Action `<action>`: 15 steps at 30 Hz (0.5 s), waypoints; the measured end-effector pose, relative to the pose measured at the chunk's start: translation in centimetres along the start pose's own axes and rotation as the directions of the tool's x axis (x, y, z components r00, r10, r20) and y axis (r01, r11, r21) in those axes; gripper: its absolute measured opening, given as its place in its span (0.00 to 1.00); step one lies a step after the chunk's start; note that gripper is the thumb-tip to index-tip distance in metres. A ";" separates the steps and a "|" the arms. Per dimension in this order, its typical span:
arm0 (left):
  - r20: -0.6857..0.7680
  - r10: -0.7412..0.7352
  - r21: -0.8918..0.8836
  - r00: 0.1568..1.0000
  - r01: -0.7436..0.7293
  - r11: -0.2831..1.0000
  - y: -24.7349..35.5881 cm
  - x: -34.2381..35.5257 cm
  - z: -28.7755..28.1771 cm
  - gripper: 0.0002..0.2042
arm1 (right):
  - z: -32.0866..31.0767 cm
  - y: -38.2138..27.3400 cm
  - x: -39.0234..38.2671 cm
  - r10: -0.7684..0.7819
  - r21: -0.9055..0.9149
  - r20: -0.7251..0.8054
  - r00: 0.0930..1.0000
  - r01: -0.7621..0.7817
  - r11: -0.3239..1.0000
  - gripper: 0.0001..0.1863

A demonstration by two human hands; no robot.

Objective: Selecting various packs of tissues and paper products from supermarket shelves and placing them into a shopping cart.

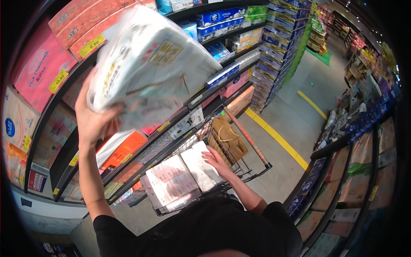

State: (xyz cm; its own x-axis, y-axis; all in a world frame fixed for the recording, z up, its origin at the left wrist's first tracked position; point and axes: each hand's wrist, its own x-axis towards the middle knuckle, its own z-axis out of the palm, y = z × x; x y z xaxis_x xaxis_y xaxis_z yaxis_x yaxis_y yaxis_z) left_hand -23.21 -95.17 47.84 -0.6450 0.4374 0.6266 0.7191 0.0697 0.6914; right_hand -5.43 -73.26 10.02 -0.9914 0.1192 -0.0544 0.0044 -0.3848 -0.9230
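Note:
My left hand [97,118] is raised at the left and grips the lower corner of a large plastic-wrapped white tissue pack [154,73], fingers and thumb wrapped round it. The pack is tilted in front of the shelves. Lower down, my right hand [216,162] lies with outstretched fingers on a white wrapped pack [197,169] inside the shopping cart [257,169]. Beside that pack, a white and pink multi-pack of tissues [171,182] fills the near left part of the cart. A brown paper bag [230,139] stands at the cart's handle end.
Shelves [64,79] of tissue packs with yellow price tags curve along the left and top. Stacked blue and yellow packs [278,55] form a tall column at the shelf end. Another stocked shelf [342,184] lines the right. A yellow floor stripe [278,139] crosses the grey aisle.

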 end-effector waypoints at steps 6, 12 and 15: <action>0.274 -0.419 -0.319 0.865 0.493 0.809 -7.2 -8.6 5.0 0.38 | 0.6 1.5 -0.6 -0.074 0.491 -0.072 0.995 0.100 0.865 0.38; 0.398 -0.733 -0.554 0.551 0.781 0.286 -16.3 -21.5 12.4 0.28 | -1.7 1.9 -5.7 0.200 0.752 -0.170 0.965 -0.005 0.659 0.35; 0.460 -0.781 -0.556 0.422 0.823 0.117 -19.8 -27.2 14.8 0.26 | -3.2 2.9 -6.6 0.397 0.650 -0.266 0.878 -0.141 0.746 0.32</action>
State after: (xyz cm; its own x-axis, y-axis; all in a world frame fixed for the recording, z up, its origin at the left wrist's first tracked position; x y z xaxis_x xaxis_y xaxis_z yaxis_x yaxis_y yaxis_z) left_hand -16.05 -95.17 11.82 -0.7146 0.5426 -0.4414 -0.5906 -0.1299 0.7964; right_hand 1.54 -72.26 6.47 -0.8343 0.1948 -0.5158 0.0580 -0.8993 -0.4335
